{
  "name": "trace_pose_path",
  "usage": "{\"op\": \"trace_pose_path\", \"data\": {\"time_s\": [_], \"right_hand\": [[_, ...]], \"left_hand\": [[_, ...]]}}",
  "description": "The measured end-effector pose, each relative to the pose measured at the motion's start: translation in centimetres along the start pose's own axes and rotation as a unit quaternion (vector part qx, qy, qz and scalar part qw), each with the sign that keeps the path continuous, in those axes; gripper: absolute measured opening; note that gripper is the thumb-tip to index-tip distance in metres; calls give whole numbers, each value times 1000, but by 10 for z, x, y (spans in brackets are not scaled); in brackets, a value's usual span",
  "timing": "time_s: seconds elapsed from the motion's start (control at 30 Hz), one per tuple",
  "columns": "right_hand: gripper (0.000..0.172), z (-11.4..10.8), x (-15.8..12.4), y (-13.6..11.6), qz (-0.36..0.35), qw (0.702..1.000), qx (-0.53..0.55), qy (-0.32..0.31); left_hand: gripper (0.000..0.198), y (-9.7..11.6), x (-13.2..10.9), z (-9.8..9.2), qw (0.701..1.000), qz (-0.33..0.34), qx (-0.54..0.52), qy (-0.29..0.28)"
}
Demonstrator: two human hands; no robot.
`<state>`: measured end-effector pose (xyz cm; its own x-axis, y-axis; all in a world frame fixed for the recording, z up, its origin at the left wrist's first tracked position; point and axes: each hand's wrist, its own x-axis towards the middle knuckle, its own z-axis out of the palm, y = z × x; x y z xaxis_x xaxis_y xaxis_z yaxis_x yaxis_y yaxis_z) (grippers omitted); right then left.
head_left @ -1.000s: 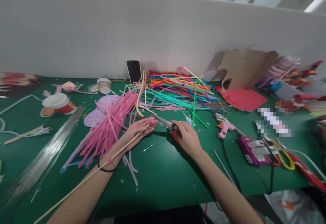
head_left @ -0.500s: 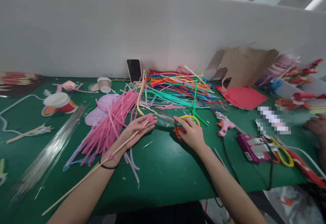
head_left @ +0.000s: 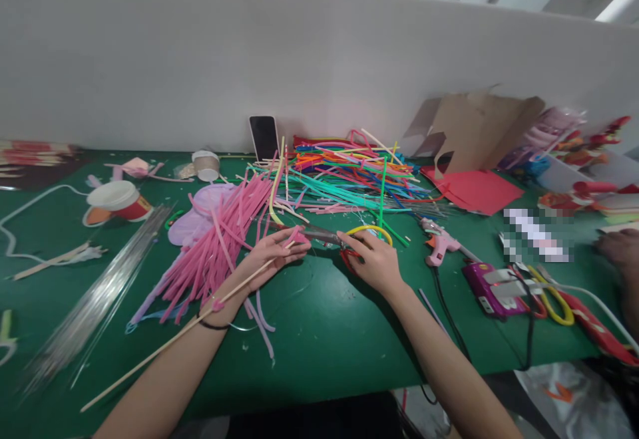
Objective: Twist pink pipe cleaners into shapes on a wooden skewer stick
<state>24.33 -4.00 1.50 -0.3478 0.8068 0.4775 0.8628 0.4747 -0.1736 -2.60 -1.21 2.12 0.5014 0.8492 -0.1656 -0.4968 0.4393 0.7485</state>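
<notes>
My left hand (head_left: 272,253) is closed around a thin wooden stick (head_left: 164,339), which slants down along my forearm. At the stick's upper end a small pink fuzzy piece (head_left: 298,236) sits between my fingers, and a pink knot (head_left: 217,304) is lower down the stick. In my right hand (head_left: 372,259) is a pair of scissors (head_left: 322,233) with red and yellow handles, its blades pointing left at the pink piece. Whether the blades touch it I cannot tell. A thin clear strand loops below my left hand. Pink pipe cleaners (head_left: 210,259) lie in a heap beside that hand.
Mixed coloured pipe cleaners (head_left: 349,173) are piled at the back by a phone (head_left: 264,136). Further right are a pink glue gun (head_left: 442,243), a purple box (head_left: 492,289) with cables and red paper (head_left: 482,189). Wires (head_left: 100,292) and a paper cup (head_left: 120,199) lie left. Another person's hand (head_left: 619,246) rests far right.
The scissors have shifted slightly left, bringing the blades closer to the pink piece in my left hand. A thin clear strand now shows below that hand.
</notes>
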Motion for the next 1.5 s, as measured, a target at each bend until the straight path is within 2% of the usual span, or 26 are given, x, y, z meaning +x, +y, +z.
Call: {"op": "trace_pose_path", "data": {"time_s": [0.13,0.37,0.67,0.8,0.9,1.0,1.23,1.5], "right_hand": [[44,2,0,0,-19,999,-18,18],[41,7,2,0,-63,988,-92,103],[39,5,3,1,-67,991,-85,84],[38,0,4,5,-100,988,-113,41],[40,-3,6,9,-119,982,-148,-23],[40,-3,9,12,-104,981,-149,-70],[45,-5,18,10,-59,980,-128,-139],[55,-17,31,2,-31,960,-141,-238]], "left_hand": [[43,-2,0,1,1000,-6,12,-25],[35,0,2,0,999,-8,28,-46],[34,1,1,2,998,-21,46,-37],[39,0,1,5,999,-25,41,-12],[30,-1,0,9,998,-33,58,23],[22,0,0,12,995,-48,83,40],[24,-4,4,2,994,-32,101,24],[23,-7,8,-4,992,-27,119,9]]}}
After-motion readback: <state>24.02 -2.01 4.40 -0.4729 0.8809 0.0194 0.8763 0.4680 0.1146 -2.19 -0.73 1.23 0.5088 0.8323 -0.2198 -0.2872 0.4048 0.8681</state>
